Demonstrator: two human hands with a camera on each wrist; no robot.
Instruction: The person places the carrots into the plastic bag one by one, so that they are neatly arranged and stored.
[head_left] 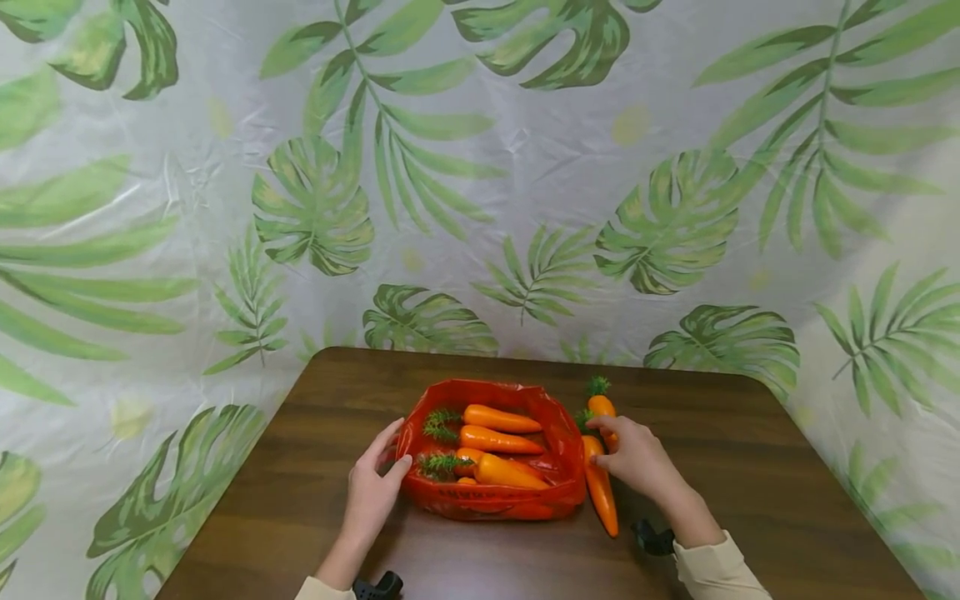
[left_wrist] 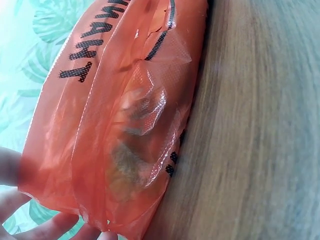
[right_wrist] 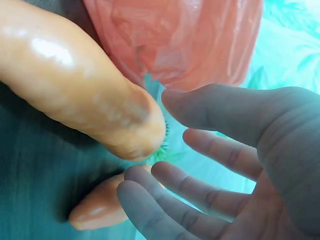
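A red plastic bag (head_left: 491, 504) with its mouth spread wide lies on the table, with several orange toy carrots (head_left: 501, 440) with green tops inside. My left hand (head_left: 372, 483) holds the bag's left edge, thumb on one side and fingers on the other; dark print shows on the bag (left_wrist: 130, 165) in the left wrist view. To the right of the bag, one carrot (head_left: 600, 492) lies lengthwise, and a second carrot (head_left: 602, 406) lies farther back. My right hand (head_left: 637, 454) is over their tops. In the right wrist view its fingers are spread loosely beside the near carrot (right_wrist: 85, 80).
The brown wooden table (head_left: 720, 433) runs out to both sides. Behind it hangs a pale curtain (head_left: 517, 183) with green leaf prints. A black wrist strap (head_left: 652, 537) sits below my right wrist, another (head_left: 378, 586) below my left.
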